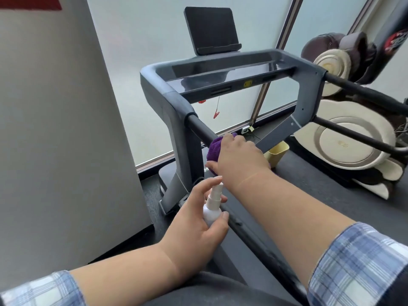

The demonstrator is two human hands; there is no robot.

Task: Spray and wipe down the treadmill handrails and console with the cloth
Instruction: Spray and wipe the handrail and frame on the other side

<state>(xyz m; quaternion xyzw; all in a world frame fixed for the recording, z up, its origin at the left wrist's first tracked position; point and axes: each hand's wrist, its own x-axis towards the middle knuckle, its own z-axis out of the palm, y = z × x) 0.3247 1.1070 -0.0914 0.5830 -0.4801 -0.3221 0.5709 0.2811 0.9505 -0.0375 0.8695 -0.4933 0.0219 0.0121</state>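
The grey treadmill console (220, 71) stands ahead, with a dark screen (210, 29) above it. A black left handrail (199, 128) runs from the console toward me. My right hand (238, 155) grips a purple cloth (214, 149) wrapped round this rail. Below it, my left hand (198, 219) holds a small white spray bottle (57, 204) upright, index finger on the nozzle top. The right handrail (362, 90) crosses the upper right, untouched.
A grey wall panel (55, 129) stands close on the left. Frosted window glass lies behind the treadmill. A massage chair (344, 138) sits at the right. A yellow bin (277, 152) stands on the floor beyond the belt. A red safety clip (216, 113) hangs under the console.
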